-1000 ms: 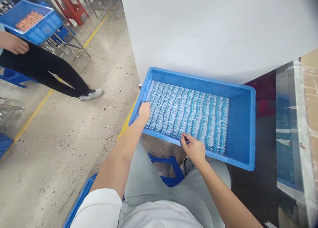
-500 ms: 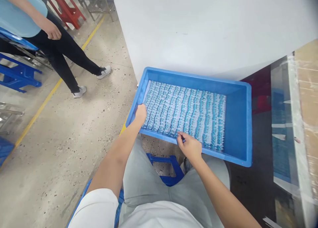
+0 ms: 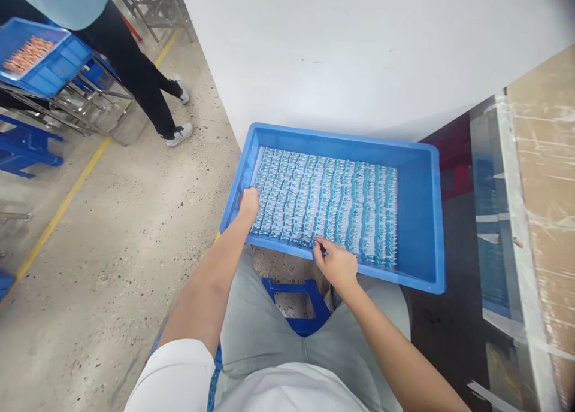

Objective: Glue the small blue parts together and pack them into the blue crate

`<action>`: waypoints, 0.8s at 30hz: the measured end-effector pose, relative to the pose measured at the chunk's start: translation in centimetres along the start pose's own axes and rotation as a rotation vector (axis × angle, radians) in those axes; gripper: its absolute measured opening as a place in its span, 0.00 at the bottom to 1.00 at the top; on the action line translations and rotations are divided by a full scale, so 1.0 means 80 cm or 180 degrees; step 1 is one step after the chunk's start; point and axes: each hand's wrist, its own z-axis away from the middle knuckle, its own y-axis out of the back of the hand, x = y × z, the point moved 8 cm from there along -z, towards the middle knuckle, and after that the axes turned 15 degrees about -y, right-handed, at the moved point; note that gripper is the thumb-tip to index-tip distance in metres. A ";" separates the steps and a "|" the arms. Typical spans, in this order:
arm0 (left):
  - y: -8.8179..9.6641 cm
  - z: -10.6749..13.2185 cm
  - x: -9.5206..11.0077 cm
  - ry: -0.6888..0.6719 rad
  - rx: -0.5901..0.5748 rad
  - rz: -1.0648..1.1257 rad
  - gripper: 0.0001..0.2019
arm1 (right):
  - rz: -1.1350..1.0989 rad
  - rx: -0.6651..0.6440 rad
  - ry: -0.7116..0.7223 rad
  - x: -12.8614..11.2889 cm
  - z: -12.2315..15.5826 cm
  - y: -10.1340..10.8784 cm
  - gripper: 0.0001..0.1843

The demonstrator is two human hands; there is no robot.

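A blue plastic crate (image 3: 420, 220) rests on my knees, tilted slightly. Rows of small blue-and-white parts (image 3: 332, 199) lie on white sheets across its floor. My left hand (image 3: 248, 203) reaches over the crate's left front corner, fingers curled down onto the nearest row of parts. My right hand (image 3: 335, 262) is at the front rim, fingers pinched together on the edge of the sheet of parts near the middle. What exactly its fingertips grip is too small to name.
A white table surface (image 3: 359, 52) lies beyond the crate. A person in black trousers (image 3: 135, 70) stands at upper left beside another blue crate (image 3: 40, 58) on a metal rack. A blue stool (image 3: 299, 307) sits between my legs. A bench (image 3: 539, 220) with a taped edge runs along the right.
The view has swung; the crate and both hands sit a little further left and higher. The person at upper left has walked away toward the rack. My hands keep their places on the crate.
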 end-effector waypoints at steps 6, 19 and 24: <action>0.000 0.001 -0.001 0.0047 0.0031 -0.0086 0.14 | -0.0003 0.0029 0.0016 -0.001 0.000 0.000 0.15; 0.002 -0.003 0.001 -0.0136 0.0201 0.0014 0.15 | 0.0027 0.0019 0.0017 0.001 0.001 -0.002 0.16; 0.003 0.000 0.001 -0.0121 0.0176 0.0035 0.15 | 0.0008 -0.0030 -0.0022 0.001 0.000 -0.003 0.17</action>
